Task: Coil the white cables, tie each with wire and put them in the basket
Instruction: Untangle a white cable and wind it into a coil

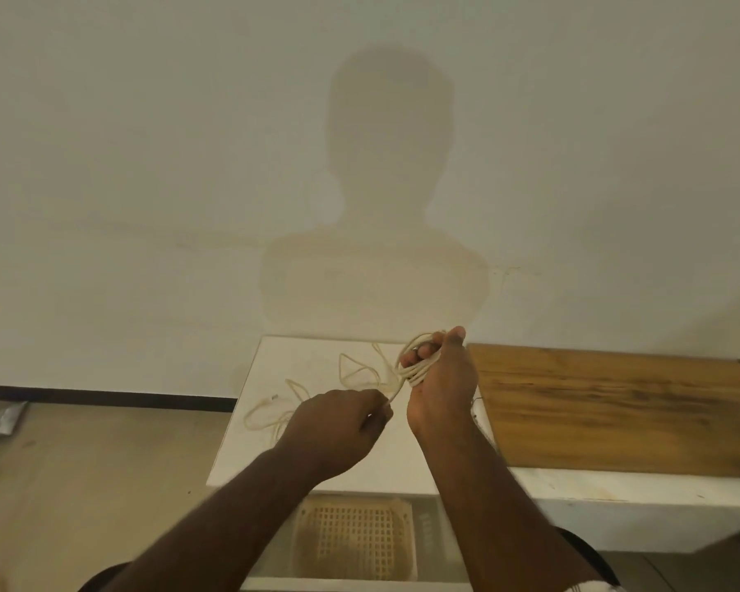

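Observation:
My right hand (443,380) is raised above the white table (248,437) and grips a bundle of white cable loops (415,369) wound round its fingers. My left hand (342,425) is just to the left and lower, pinching the strand that runs down from that coil. The rest of the white cable (300,395) lies in loose loops on the table behind my left hand, its plug end at the left. A pale plastic lattice basket (355,542) sits below the table's front edge, between my forearms.
A wooden board (616,412) lies on the white surface to the right, with a thin dark wire (475,403) at its left edge beside my right wrist. A wall stands close behind the table. A silver packet (1,420) lies on the floor at the left.

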